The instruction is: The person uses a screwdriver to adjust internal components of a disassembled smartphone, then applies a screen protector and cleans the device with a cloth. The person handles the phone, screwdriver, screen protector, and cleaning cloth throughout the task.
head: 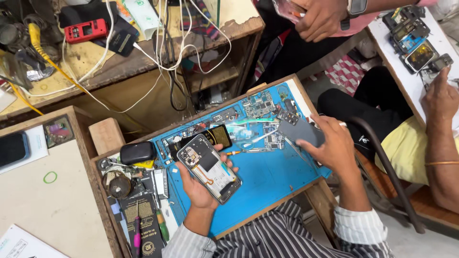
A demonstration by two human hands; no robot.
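- Blue rubber work mat (267,179) covers a small wooden bench, seen from the head camera looking down at the person's two hands.
- Left hand (201,184), out of a striped sleeve, is wrapped around an opened phone (209,168) from below; the fingers curl over its right edge and the thumb lies on its left edge, so the grip is closed on the phone.
- That opened phone is held tilted just above the mat, back cover off, with its dark battery area, pale inner frame and an orange flex strip showing.
- Right hand (334,143) holds a flat grey back panel (300,131) by its right end, pinched between thumb and fingers, at the mat's right edge.
- Phone and panel are apart, with bare mat and a small screwdriver (233,153) between them.
- Loose circuit boards (260,105) and small parts lie along the mat's far edge, behind both hands.
- Next to the phone's upper end lies a black battery with a gold label (217,136).
- Left of the mat sit a black oval case (137,152), a flat black packet with gold print (143,217), and green and pink-handled tools.
- On the far shelf lies a red meter (86,30) among white cables.
- Other people's hands work at the top and right, over a white table with more phones (413,40).
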